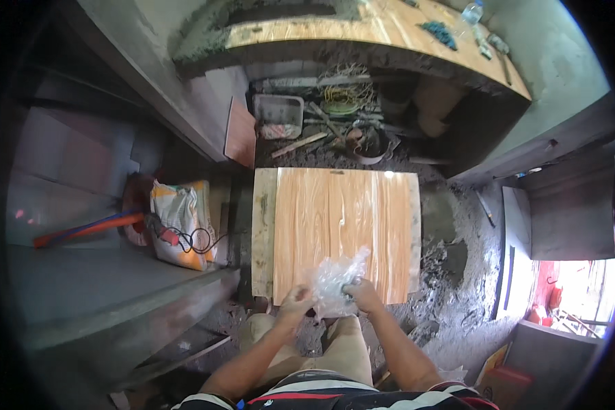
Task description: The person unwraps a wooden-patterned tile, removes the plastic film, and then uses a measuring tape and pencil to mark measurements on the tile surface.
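A crumpled clear plastic bag (336,281) is bunched over the near edge of a glossy wood-grain tile (338,215), which lies flat in front of me. My right hand (361,294) has closed fingers gripping the bag's right side, with something darker behind or inside the plastic that I cannot make out. My left hand (296,304) is at the bag's left side, fingers curled and pinched on the plastic. A paler board (263,225) shows along the tile's left side, beneath it.
A high slab with wood-grain tiling (396,27) carries a blue cloth (437,34) and bottle (471,12). Below sit a tray (277,109), sticks and a pot (365,143). A sack (179,232) and red tool (82,230) stand left. Wet mortar (444,273) covers floor to the right.
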Tool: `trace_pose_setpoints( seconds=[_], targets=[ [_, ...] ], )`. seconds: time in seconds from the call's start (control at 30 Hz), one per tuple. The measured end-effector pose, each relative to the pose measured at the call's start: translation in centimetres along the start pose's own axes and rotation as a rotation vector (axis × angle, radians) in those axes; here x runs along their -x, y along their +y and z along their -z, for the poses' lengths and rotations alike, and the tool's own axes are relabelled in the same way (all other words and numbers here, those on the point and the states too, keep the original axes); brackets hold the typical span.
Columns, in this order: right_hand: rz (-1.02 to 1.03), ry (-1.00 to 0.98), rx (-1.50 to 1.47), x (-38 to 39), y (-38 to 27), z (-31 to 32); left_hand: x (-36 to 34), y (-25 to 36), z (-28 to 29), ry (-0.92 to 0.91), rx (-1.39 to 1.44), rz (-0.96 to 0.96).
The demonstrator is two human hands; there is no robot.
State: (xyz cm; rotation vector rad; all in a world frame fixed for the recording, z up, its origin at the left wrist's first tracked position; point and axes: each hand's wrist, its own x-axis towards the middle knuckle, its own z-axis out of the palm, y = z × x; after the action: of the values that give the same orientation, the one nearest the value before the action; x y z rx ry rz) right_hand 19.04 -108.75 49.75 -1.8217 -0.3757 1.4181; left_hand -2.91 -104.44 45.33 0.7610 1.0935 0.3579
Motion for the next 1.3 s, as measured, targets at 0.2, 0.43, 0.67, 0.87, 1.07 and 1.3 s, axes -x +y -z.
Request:
trace_pose_setpoints(
  seconds=[0.2, 0.43, 0.67, 0.87, 1.07, 1.3],
  targets=[
    [0.304, -0.448, 0.687, 7.9, -0.9, -2.3, 6.1, 2.9, -1.8, -0.323, 0.528, 0.300],
    [0.480, -0.021, 0.726, 15.3, 1.0, -2.3, 7.2, 1.1, -0.4, -0.222, 0.537, 0.189],
    [0.898, 0.163, 0.674, 25.9, 4.6, -7.6, 16.8, -0.3, 0.1, -0.660, 0.490, 0.354],
    [0.805, 0.539, 0.485, 30.2, 11.8, -9.5, 21.1, -2.2, 5.6, -0.550, 0.344, 0.344],
    [0.443, 0.431, -0.061, 35.4, 10.8, -11.3, 30.4, -1.9, 1.2, -0.455, 0.504, 0.452],
    [0.873, 0.589, 0.725, 39.9, 20.4, -6.4, 29.5, -11.7, -4.7, -0.676, 0.400, 0.378]
  ],
)
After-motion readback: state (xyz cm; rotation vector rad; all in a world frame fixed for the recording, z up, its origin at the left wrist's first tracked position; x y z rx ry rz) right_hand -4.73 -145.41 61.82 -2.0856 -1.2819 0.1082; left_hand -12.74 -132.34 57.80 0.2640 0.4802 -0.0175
